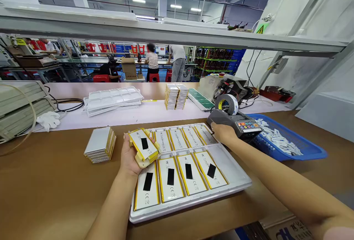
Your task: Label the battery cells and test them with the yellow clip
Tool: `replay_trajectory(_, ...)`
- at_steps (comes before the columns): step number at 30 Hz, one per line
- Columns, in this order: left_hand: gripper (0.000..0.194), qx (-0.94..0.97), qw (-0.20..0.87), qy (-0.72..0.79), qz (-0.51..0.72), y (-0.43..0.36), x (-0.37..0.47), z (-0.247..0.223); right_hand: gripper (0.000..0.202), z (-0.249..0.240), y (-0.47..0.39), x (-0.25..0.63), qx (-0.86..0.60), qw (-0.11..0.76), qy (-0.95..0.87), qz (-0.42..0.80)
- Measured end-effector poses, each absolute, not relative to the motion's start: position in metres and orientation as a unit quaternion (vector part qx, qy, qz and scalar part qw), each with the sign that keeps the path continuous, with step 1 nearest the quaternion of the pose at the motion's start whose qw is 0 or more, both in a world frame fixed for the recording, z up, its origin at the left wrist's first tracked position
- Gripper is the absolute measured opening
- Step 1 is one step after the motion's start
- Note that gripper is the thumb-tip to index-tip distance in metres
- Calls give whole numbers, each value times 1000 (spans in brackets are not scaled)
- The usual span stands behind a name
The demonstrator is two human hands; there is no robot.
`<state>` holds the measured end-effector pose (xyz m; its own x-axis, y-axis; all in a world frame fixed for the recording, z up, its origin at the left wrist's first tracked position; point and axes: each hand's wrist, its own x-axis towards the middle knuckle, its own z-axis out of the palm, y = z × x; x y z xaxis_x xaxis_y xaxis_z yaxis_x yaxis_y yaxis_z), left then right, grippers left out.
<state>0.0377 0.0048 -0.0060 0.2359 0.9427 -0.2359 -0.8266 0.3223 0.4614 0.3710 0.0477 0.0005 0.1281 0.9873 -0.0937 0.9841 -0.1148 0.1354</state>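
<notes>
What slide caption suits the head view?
Left hand holds a yellow-edged pack, right hand at the tape dispenser, near a white tray.

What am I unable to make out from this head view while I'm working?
Head view, all items:
Right hand: whether it pinches tape; the hand itself blocks the contact at the dispenser.
Held cell: its underside; covered by the holder and left hand.
Tray cells: fine print too small to read.
Display: digits too small and blurred.
Carton, lower right: cut off by the bottom edge.
</notes>
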Motion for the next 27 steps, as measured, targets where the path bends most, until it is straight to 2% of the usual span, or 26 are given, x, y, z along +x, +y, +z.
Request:
replay_trajectory(6, 60, 117, 791, 247, 548, 5, 36, -5, 23, -8, 46, 379, 780, 35, 624, -31)
replay_trajectory(15, 63, 109, 791, 243, 550, 5, 38, -3, 41, -21, 55, 375, 803, -46, 588, -90)
replay_trajectory(21, 58, 109, 784, 245, 559, 3, 38, -3, 34, -9, 64, 372, 782, -104, 599, -137)
replay_trajectory(24, 55, 117, 797, 223, 549, 1, 39, -4, 39, 16, 68, 351, 753, -183, 609, -167)
replay_trajectory(27, 54, 131, 807, 198, 540, 0, 39, -5, 46, 35, 63, 292, 658, -270, 663, -234)
